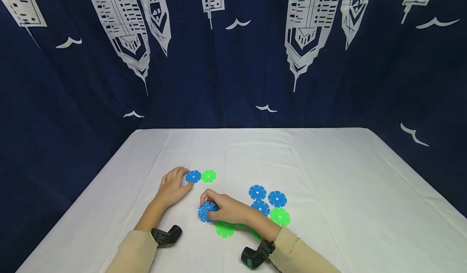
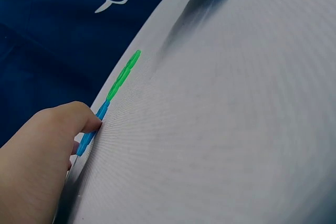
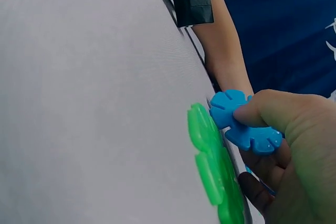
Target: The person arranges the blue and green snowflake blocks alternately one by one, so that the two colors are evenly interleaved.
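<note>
My right hand (image 1: 231,209) pinches a blue notched plastic disc (image 3: 247,124) between its thumb and fingers, tilted above the table. My left hand (image 1: 170,190) rests farther out on the left, thumb and fingers at opposite sides of another blue disc (image 1: 193,177). Edge to edge with that one lies a green disc (image 1: 209,176), making a short row on the cloth. In the left wrist view the thumb touches the blue disc (image 2: 93,129), with the other fingers mostly hidden behind it.
Several blue discs (image 1: 257,192) lie to the right of my right hand. Green discs (image 1: 225,229) lie around and partly under my right forearm. A white cloth (image 1: 328,175) covers the table, and a dark blue printed curtain (image 1: 219,74) hangs behind it.
</note>
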Action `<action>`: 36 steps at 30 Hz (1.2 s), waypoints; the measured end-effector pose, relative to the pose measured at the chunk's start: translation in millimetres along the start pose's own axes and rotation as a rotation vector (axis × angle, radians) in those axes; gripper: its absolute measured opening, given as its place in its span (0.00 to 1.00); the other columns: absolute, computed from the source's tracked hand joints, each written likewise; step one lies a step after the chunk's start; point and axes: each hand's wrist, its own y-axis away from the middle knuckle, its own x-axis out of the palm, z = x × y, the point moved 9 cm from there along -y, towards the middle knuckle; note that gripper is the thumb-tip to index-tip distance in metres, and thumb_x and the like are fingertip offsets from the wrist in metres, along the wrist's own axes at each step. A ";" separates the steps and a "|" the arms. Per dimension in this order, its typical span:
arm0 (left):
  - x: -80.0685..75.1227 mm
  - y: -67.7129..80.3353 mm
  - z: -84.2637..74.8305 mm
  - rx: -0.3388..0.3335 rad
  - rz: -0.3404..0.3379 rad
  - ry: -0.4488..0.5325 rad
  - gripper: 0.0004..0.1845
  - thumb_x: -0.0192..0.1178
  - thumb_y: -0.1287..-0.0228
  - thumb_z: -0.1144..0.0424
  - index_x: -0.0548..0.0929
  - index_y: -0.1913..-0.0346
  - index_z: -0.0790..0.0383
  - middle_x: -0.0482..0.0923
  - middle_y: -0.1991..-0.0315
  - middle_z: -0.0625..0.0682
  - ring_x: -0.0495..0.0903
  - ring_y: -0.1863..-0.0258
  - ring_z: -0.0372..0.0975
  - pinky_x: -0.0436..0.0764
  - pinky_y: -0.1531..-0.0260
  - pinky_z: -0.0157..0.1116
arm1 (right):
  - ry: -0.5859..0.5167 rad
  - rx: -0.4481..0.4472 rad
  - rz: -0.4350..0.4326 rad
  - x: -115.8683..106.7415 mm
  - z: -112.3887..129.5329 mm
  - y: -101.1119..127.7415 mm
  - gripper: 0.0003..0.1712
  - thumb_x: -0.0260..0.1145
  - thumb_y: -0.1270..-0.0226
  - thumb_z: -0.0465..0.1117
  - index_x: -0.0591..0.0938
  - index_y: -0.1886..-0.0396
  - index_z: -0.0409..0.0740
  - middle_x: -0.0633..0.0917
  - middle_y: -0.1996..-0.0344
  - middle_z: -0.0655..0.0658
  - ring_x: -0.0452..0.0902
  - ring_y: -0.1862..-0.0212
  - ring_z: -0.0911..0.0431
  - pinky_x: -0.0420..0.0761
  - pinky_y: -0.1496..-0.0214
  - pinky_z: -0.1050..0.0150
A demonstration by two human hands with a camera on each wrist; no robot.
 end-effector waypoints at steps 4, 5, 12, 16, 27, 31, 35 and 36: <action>0.8 -1.0 -0.1 0.008 0.002 -0.001 0.27 0.54 0.43 0.53 0.68 0.43 0.64 0.64 0.39 0.61 0.57 0.35 0.52 0.51 0.38 0.55 | 0.028 0.016 -0.006 -1.8 -0.2 0.2 0.13 0.58 0.39 0.36 0.69 0.58 0.55 0.73 0.73 0.56 0.66 0.72 0.66 0.68 0.66 0.74; 0.9 -1.1 -0.1 0.010 0.001 -0.002 0.26 0.54 0.43 0.53 0.68 0.44 0.64 0.64 0.39 0.61 0.57 0.35 0.52 0.51 0.38 0.55 | 0.030 0.019 -0.008 -2.3 -0.5 0.1 0.13 0.59 0.39 0.36 0.69 0.57 0.55 0.72 0.73 0.55 0.65 0.72 0.66 0.68 0.66 0.74; -1.8 -0.1 -1.2 0.006 -0.008 0.005 0.27 0.54 0.44 0.53 0.68 0.44 0.65 0.64 0.39 0.61 0.58 0.36 0.52 0.51 0.37 0.55 | 0.045 0.020 -0.021 -4.0 -1.5 -1.2 0.13 0.59 0.39 0.36 0.70 0.57 0.56 0.71 0.72 0.56 0.65 0.70 0.65 0.68 0.65 0.73; -1.7 -0.4 -2.8 0.006 0.004 0.006 0.27 0.54 0.43 0.53 0.68 0.43 0.65 0.63 0.39 0.61 0.57 0.35 0.52 0.50 0.37 0.55 | 0.029 0.004 -0.021 -3.9 -0.7 -2.0 0.10 0.58 0.38 0.36 0.73 0.59 0.54 0.70 0.73 0.56 0.64 0.70 0.65 0.67 0.66 0.74; -0.7 -0.6 -1.1 0.001 0.001 0.006 0.26 0.54 0.44 0.53 0.69 0.44 0.65 0.64 0.39 0.61 0.57 0.35 0.52 0.50 0.37 0.55 | 0.011 0.000 -0.059 -11.0 0.6 -2.7 0.07 0.57 0.38 0.33 0.80 0.69 0.47 0.81 0.68 0.52 0.65 0.73 0.66 0.69 0.70 0.75; -1.4 -0.3 -1.4 0.007 -0.007 0.007 0.26 0.54 0.44 0.53 0.69 0.45 0.65 0.64 0.40 0.61 0.58 0.36 0.52 0.51 0.37 0.55 | 0.012 0.013 -0.096 -17.7 1.0 -2.3 0.08 0.56 0.37 0.33 0.80 0.68 0.46 0.80 0.70 0.51 0.62 0.76 0.65 0.66 0.74 0.75; -2.0 0.1 -0.8 0.002 -0.012 0.009 0.26 0.54 0.44 0.54 0.69 0.45 0.65 0.64 0.40 0.61 0.58 0.36 0.52 0.51 0.37 0.55 | 0.046 0.028 -0.139 -25.0 -0.5 -1.8 0.08 0.55 0.36 0.34 0.80 0.66 0.47 0.78 0.70 0.52 0.62 0.76 0.65 0.66 0.74 0.75; -2.1 0.2 -0.8 0.002 -0.012 0.007 0.25 0.54 0.44 0.54 0.69 0.45 0.65 0.64 0.40 0.61 0.58 0.36 0.52 0.51 0.37 0.55 | 0.054 0.032 -0.150 -26.8 -1.7 -1.7 0.08 0.55 0.36 0.34 0.80 0.65 0.47 0.78 0.69 0.52 0.63 0.76 0.65 0.66 0.74 0.75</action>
